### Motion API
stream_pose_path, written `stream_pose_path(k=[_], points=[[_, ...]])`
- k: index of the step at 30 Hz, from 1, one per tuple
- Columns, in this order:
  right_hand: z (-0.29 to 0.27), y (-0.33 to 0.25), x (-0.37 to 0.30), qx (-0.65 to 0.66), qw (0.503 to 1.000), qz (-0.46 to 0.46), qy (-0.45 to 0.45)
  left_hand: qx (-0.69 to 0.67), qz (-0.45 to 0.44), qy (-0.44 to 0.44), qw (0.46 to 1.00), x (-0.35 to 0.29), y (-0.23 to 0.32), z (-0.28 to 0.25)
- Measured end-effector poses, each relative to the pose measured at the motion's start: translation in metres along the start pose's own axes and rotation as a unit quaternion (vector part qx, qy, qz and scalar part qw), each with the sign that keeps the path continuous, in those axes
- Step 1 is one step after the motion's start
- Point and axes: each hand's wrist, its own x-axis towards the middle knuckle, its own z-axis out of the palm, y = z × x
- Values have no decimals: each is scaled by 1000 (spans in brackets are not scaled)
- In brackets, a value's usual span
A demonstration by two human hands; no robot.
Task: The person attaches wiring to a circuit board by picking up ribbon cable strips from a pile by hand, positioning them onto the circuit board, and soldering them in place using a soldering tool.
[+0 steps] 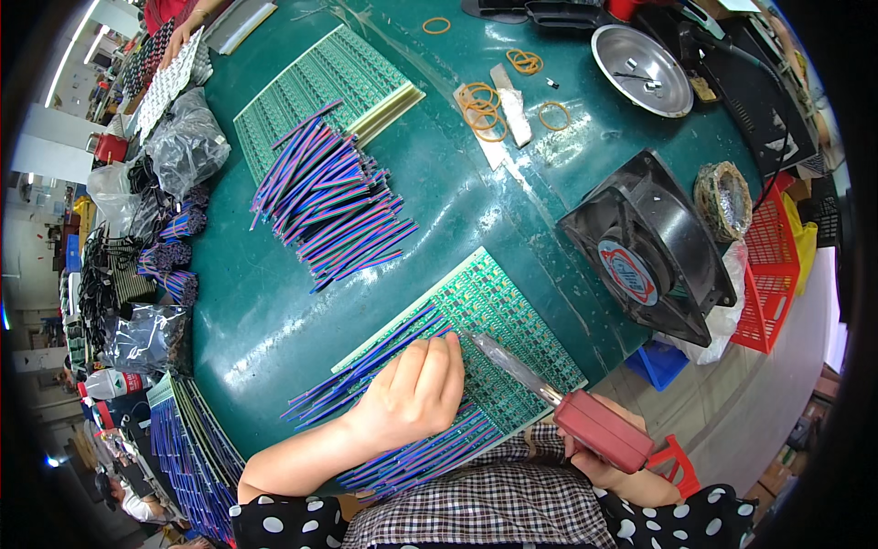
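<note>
A green circuit board panel (498, 302) lies on the table in front of me, with rows of thin multicoloured ribbon wires (366, 371) running off its left side. My left hand (416, 389) rests over the panel, thumb and fingers pinched together near the wire ends; whatever they hold is hidden. In my right hand (599, 467) is a soldering iron (604, 432) with a boxy red handle. Its shaft slants up and left, and the tip is close to my left fingertips; I cannot tell whether it touches the panel.
Loose ribbon wires (334, 206) are heaped partly on stacked circuit boards (320, 87) farther back. A black fan (649, 242) stands at right, near a tape roll (722, 201). Rubber bands (480, 110) and a metal dish (642, 71) lie behind. Another person's hand (183, 37) shows far left.
</note>
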Motion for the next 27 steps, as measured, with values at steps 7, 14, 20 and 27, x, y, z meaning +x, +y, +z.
stream_pose_path(k=[7, 14, 20, 27], points=[[-5, -1, 13, -78, 994, -66, -40, 1, -8, -4, 1000, -1, 1, -1], [-4, -4, -6, 81, 990, 112, -4, 3, -14, 1, 1000, -1, 2, -1], [-2, -1, -10, 45, 992, 114, 21, 11, -10, -2, 1000, 0, 2, -2], [-4, -9, -1, 137, 980, 145, -3, -2, -33, -14, 999, -3, 6, -2]])
